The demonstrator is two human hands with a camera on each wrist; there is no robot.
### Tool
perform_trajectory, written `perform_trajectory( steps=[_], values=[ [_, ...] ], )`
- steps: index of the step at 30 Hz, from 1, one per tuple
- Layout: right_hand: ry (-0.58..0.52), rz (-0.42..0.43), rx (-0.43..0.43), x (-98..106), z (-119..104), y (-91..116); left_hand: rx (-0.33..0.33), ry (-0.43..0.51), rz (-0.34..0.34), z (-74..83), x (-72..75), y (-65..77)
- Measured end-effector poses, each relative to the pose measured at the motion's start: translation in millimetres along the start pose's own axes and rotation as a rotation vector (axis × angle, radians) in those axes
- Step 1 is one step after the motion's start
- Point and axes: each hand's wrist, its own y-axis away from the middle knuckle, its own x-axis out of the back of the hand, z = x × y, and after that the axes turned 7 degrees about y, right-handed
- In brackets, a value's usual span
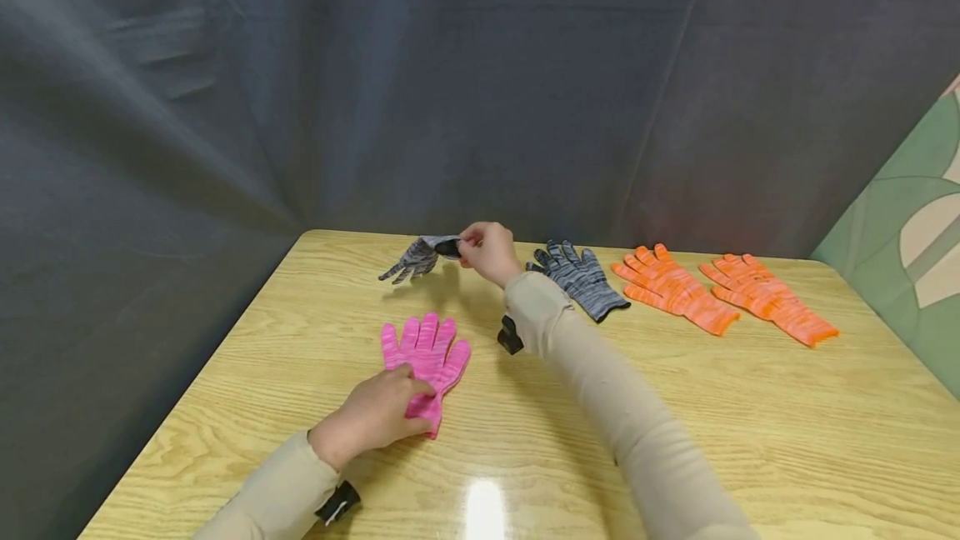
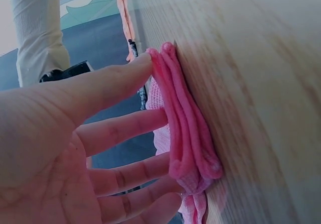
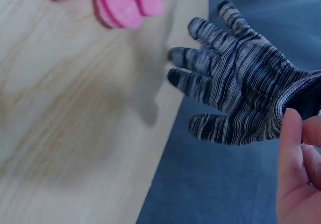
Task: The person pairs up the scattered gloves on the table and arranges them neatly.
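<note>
My right hand (image 1: 489, 252) pinches the dark cuff of a grey-and-black striped knit glove (image 1: 420, 256) above the far left part of the table. In the right wrist view the held glove (image 3: 238, 78) hangs with its fingers spread and its cuff opening showing. Nearer to me, my left hand (image 1: 375, 411) touches the cuff end of a pink knit glove (image 1: 425, 344) lying flat, fingers pointing away. The left wrist view shows two layered pink cuffs (image 2: 183, 113), so a pair seems stacked there. Thumb and extended fingers touch the cuffs from the side.
Another grey-and-black glove (image 1: 585, 282) lies right of my right wrist. Further right are two orange gloves, one nearer (image 1: 675, 286) and one at the far right (image 1: 768, 294). A dark curtain (image 1: 480, 90) hangs behind the wooden table (image 1: 300, 340).
</note>
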Motion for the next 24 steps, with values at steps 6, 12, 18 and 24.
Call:
perform_trajectory(
  steps=[6,12,18,24],
  values=[
    [-0.028,0.057,-0.003,14,-1,2,-0.003,-0.001,-0.002,-0.6,0.0,-1.2],
    [-0.044,0.075,-0.003,28,-5,10,-0.002,0.001,-0.007,-1.5,0.8,-0.7],
    [-0.041,0.07,-0.013,45,-5,24,-0.01,-0.005,-0.004,-1.8,1.1,-1.1],
    [-0.036,0.062,-0.022,55,-2,38,-0.002,-0.006,-0.004,-2.3,0.2,-1.2]
  ],
)
